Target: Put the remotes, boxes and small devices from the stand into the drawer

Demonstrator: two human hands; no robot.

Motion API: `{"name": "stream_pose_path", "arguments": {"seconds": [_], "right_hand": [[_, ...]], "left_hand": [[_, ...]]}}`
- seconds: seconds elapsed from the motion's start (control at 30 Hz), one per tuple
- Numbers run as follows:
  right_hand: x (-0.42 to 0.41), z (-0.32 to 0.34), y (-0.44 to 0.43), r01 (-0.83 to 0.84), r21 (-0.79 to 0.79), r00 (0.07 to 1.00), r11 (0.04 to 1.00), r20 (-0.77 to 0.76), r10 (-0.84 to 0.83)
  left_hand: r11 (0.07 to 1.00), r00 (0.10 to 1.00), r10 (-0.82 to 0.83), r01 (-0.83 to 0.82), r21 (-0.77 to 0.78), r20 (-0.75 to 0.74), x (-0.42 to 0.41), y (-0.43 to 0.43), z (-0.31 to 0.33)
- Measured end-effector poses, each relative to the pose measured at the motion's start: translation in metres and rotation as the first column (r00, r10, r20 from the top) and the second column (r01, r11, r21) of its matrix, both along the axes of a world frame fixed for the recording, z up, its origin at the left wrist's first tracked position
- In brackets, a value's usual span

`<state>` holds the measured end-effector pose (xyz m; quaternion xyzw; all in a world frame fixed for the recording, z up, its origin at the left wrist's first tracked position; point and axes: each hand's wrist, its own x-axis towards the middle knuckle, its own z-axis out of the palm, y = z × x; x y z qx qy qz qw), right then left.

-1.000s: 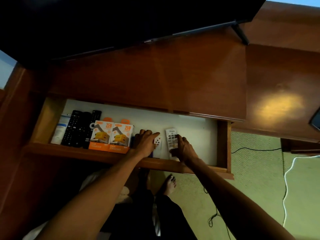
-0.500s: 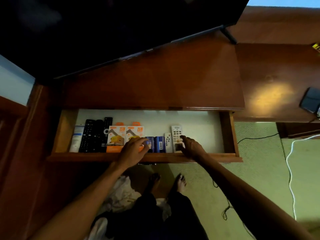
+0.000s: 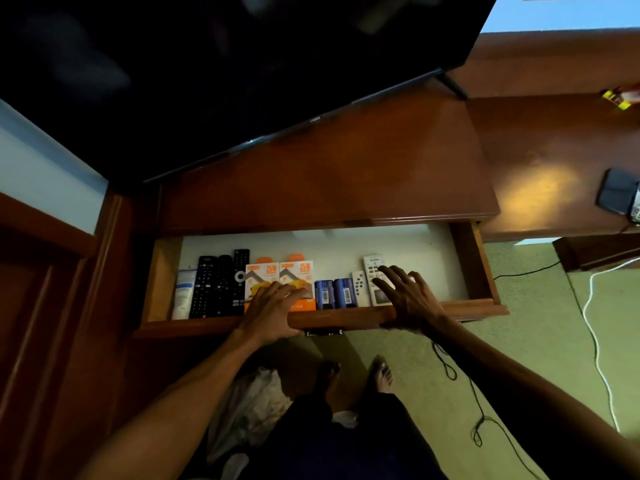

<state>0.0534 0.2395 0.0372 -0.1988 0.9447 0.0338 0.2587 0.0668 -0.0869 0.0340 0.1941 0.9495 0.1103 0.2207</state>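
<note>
Left grip: the left hand [image 3: 273, 306] lies flat with fingers spread, clamped on nothing, resting over the lower part of the two orange boxes [image 3: 280, 278] and the drawer [image 3: 479, 271] front rail.
Right grip: the right hand [image 3: 407, 296] is likewise spread and holds nothing; its fingertips touch the white remote [image 3: 372, 268].
Where the things are: all in the drawer, in a row. Left of the left grip lie the black remotes [image 3: 218, 287] and a white tube [image 3: 182, 292]. Between the grips stand two blue packs [image 3: 335, 293] and a small white remote [image 3: 359, 287].
Handling: the remotes look light, stiff and smooth, best pinched across the long edges; the boxes are probably thin card that dents, so take them by the sides.
Writing: barcodes on the blue packs; the print on the boxes is too small to read.
Stand surface: a dark device [image 3: 616, 195] lies well right of the right grip, so the job is likely unfinished.
</note>
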Motion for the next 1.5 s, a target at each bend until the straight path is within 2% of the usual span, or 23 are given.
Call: {"name": "stream_pose_path", "arguments": {"seconds": [0.1,0.33,0.57,0.73,0.87,1.03,1.17,1.23,1.27,1.37,1.4,1.43,1.5], "right_hand": [[-0.006,0.002,0.000,0.018,-0.007,0.999,1.000,-0.045,-0.018],[-0.049,0.010,-0.010,0.157,-0.040,0.971,0.987,-0.176,-0.162],[-0.110,0.012,-0.010,0.138,-0.038,0.967,0.990,-0.210,-0.143],[-0.133,0.013,-0.015,0.131,-0.050,0.969,0.990,-0.203,-0.138],[-0.154,0.009,-0.015,0.115,-0.030,0.975,0.993,-0.190,-0.118],[-0.167,0.002,-0.023,0.103,-0.032,0.969,0.994,-0.224,-0.108],[-0.177,-0.003,-0.026,0.136,0.035,0.963,0.990,-0.240,-0.124],[-0.180,-0.002,-0.030,0.152,-0.001,0.949,0.988,-0.279,-0.146],[-0.180,0.006,-0.034,0.174,-0.012,0.952,0.985,-0.252,-0.172],[-0.180,0.009,-0.034,0.190,-0.032,0.957,0.981,-0.217,-0.193],[-0.179,0.018,-0.033,0.210,-0.077,0.964,0.975,-0.153,-0.219],[-0.180,0.023,-0.030,0.222,-0.152,0.965,0.963,-0.104,-0.239],[-0.160,0.039,-0.028,0.274,-0.344,0.957,0.898,0.008,-0.289]], "left_hand": [[0.998,0.995,-0.060,0.061,0.003,-0.076,-0.013,-0.001,0.004],[0.998,0.991,0.053,-0.058,-0.039,-0.124,-0.059,0.003,0.010],[0.984,0.973,0.110,-0.136,-0.118,-0.203,-0.111,0.002,0.002],[0.982,0.977,0.056,-0.091,-0.167,-0.204,-0.138,0.004,0.000],[0.982,0.981,0.076,-0.105,-0.156,-0.177,-0.153,0.010,-0.003],[0.977,0.966,0.124,-0.159,-0.143,-0.226,-0.163,0.015,-0.004],[0.966,0.961,0.144,-0.188,-0.178,-0.235,-0.173,0.021,0.004],[0.960,0.956,0.176,-0.219,-0.174,-0.234,-0.173,0.024,0.007],[0.955,0.952,0.196,-0.240,-0.175,-0.233,-0.172,0.028,0.011],[0.935,0.920,0.270,-0.321,-0.149,-0.285,-0.170,0.043,0.018],[0.937,0.917,0.303,-0.336,-0.093,-0.259,-0.169,0.046,0.029],[0.936,0.914,0.342,-0.351,-0.004,-0.220,-0.170,0.045,0.032],[0.875,0.902,0.430,-0.425,0.230,0.031,-0.163,0.038,0.045]]}}
